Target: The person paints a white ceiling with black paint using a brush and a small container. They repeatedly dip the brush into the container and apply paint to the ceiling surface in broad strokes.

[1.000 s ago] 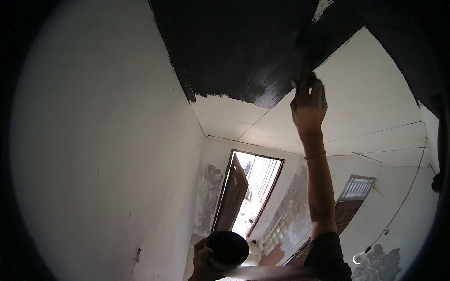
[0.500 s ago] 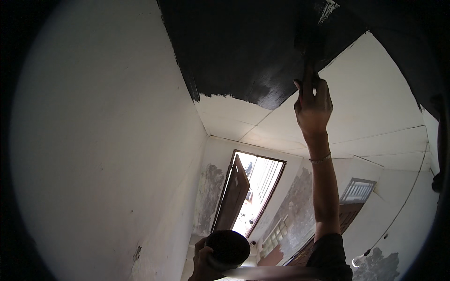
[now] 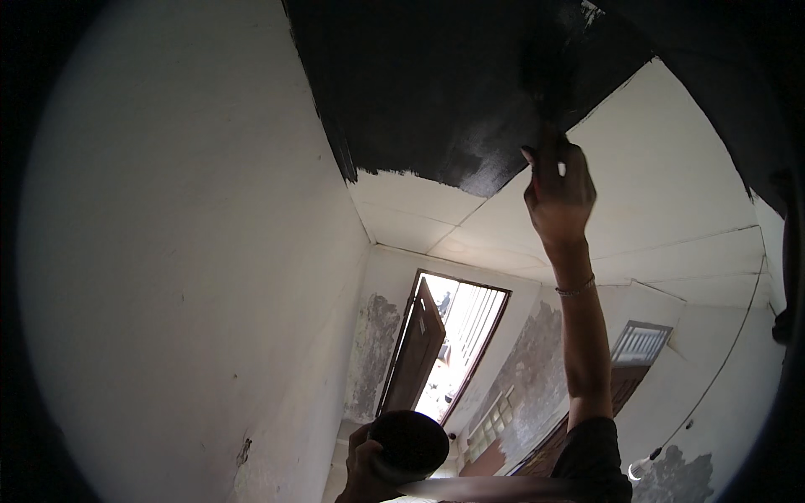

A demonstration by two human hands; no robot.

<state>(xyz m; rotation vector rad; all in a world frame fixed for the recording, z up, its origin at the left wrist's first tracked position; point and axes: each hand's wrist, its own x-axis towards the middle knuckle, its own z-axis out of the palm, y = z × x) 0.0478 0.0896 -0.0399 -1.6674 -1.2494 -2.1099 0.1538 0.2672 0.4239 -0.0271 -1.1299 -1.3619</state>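
Note:
My right hand (image 3: 560, 201) reaches up toward the ceiling, fingers wrapped round the handle of a paintbrush (image 3: 549, 80). The brush is dark and hard to tell from the black paint (image 3: 419, 101) it lies against. Bare white ceiling (image 3: 637, 168) shows beside my wrist, along the edge of the painted area. A small pale streak (image 3: 592, 12) shows through the black beyond the brush. Low in the view, my left hand (image 3: 359, 469) is closed round the side of a round, dark paint container (image 3: 411, 443); its inside looks black.
A plain pale wall (image 3: 184, 251) rises on the left. Beyond my hands are a doorway with a brown door (image 3: 415, 352) standing ajar and a barred vent (image 3: 644, 342). On the right a light bulb (image 3: 641, 466) hangs from a long cord. A blurred pale strip (image 3: 503, 489) crosses the bottom.
The pale streak in the black paint has become smaller. My right hand and the brush have shifted very slightly; my left hand with the container stays nearly in place.

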